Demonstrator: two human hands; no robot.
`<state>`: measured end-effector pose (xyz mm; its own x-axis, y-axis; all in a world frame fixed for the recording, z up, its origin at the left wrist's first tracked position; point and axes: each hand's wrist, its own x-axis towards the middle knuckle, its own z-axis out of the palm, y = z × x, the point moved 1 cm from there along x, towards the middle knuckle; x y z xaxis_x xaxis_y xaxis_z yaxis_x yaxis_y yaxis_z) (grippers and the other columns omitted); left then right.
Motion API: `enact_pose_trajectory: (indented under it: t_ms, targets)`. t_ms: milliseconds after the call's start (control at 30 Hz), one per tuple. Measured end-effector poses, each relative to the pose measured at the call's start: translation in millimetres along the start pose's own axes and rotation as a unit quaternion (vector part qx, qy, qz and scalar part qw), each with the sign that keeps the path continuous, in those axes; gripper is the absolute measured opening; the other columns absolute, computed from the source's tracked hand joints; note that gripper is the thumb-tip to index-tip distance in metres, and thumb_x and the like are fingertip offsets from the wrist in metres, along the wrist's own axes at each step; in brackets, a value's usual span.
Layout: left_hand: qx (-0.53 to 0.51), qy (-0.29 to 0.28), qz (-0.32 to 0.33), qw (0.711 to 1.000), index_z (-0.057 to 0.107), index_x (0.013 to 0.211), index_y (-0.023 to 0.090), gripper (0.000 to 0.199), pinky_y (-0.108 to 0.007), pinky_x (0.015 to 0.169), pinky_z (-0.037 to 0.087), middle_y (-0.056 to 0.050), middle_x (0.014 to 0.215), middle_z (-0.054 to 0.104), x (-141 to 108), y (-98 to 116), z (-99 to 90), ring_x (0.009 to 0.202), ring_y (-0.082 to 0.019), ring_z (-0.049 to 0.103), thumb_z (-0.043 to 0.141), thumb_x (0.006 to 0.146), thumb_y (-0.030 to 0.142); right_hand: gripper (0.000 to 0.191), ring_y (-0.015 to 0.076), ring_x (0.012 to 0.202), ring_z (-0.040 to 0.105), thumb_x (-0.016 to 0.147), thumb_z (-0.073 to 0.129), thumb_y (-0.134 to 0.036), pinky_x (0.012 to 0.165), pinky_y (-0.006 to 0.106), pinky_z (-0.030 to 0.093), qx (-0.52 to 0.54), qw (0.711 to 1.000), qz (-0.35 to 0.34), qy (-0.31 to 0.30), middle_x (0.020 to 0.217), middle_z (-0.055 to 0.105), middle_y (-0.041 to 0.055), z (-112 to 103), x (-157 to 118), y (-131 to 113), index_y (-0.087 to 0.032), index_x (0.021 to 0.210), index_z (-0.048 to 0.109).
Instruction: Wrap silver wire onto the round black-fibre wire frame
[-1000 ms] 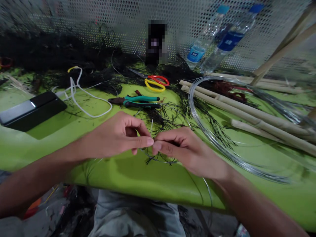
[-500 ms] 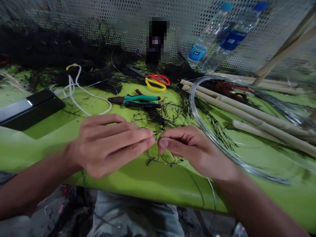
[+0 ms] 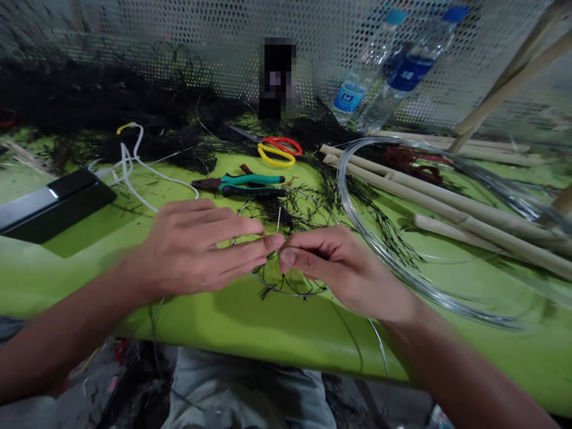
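Note:
My right hand (image 3: 339, 268) is closed in a pinch, thumb against the bent index finger, on a thin metal wire (image 3: 279, 220). A short end of that wire stands up between the hands. My left hand (image 3: 201, 250) is stretched out, palm down, with its fingers apart; one fingertip touches the wire beside the right fingertips. Its thumb is hidden. Below and behind the hands lies a wire hoop (image 3: 290, 292) with black netting (image 3: 308, 214) tied along it. Pliers with green and black handles (image 3: 250, 185) rest just beyond the left hand.
Red-and-yellow-handled scissors (image 3: 277, 152) lie behind the pliers. A coil of wire (image 3: 357, 220) and bamboo sticks (image 3: 447, 208) are at right. White cord (image 3: 129, 161) and a black-and-silver box (image 3: 58, 202) sit left. Two water bottles (image 3: 351, 95) lean against the perforated panel (image 3: 201, 36).
My left fingers have spread and straightened from a closer grouping at the wire. A wire end now shows upright between the hands. The view has shifted slightly.

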<state>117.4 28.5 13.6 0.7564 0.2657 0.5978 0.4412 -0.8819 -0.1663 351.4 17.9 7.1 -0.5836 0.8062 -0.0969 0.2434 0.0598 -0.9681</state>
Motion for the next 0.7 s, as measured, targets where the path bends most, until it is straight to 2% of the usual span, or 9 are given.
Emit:
enact_pose_trajectory:
  t_ms: [133,300,400,600,700]
  targets:
    - [-0.06,-0.003,-0.047,0.997,0.07,0.11,0.025,0.016,-0.033,0.07,0.051,-0.002,0.108,0.077,1,-1,3.8,0.082,-0.016,0.072,0.069,0.094,0.027,0.037,0.0065,0.05,0.025,0.098,0.06,-0.043,0.045,0.024,0.019,-0.017,0.999,-0.025,0.011,0.056,0.033,-0.0061,1,0,-1,-0.013,0.077,0.068]
    - [-0.142,-0.037,-0.097,0.984,0.071,0.113,0.031,0.019,-0.043,0.091,0.051,-0.005,0.124,0.072,4,-2,5.3,0.107,-0.023,0.069,0.058,0.1,0.028,0.035,0.0068,0.052,0.028,0.098,0.06,-0.04,0.046,0.024,0.021,-0.028,0.999,-0.034,0.011,0.058,0.039,-0.0051,1,0,-3,-0.014,0.075,0.067]
    - [-0.225,-0.058,-0.114,0.966,0.072,0.111,0.028,0.018,-0.042,0.098,0.049,-0.004,0.126,0.072,5,-2,6.5,0.113,-0.021,0.067,0.059,0.1,0.026,0.034,0.0069,0.052,0.028,0.098,0.062,-0.039,0.047,0.024,0.023,-0.028,0.999,-0.031,0.007,0.057,0.038,-0.0056,1,-1,-3,-0.014,0.076,0.068]
    - [-0.332,-0.083,-0.172,0.924,0.076,0.1,0.019,0.017,-0.031,0.088,0.052,-0.003,0.101,0.079,8,-2,7.0,0.097,-0.017,0.071,0.06,0.1,0.026,0.036,0.0068,0.051,0.028,0.098,0.062,-0.041,0.049,0.025,0.024,-0.036,0.998,-0.041,0.02,0.057,0.04,-0.0054,2,0,-5,-0.014,0.075,0.068]
    - [-0.386,-0.122,-0.228,0.886,0.077,0.097,0.019,0.021,-0.025,0.075,0.052,-0.002,0.095,0.08,10,-2,4.7,0.085,-0.014,0.072,0.059,0.1,0.028,0.039,0.007,0.05,0.026,0.099,0.06,-0.044,0.048,0.025,0.023,-0.036,0.999,-0.033,0.016,0.055,0.036,-0.006,3,0,-5,-0.015,0.075,0.068]
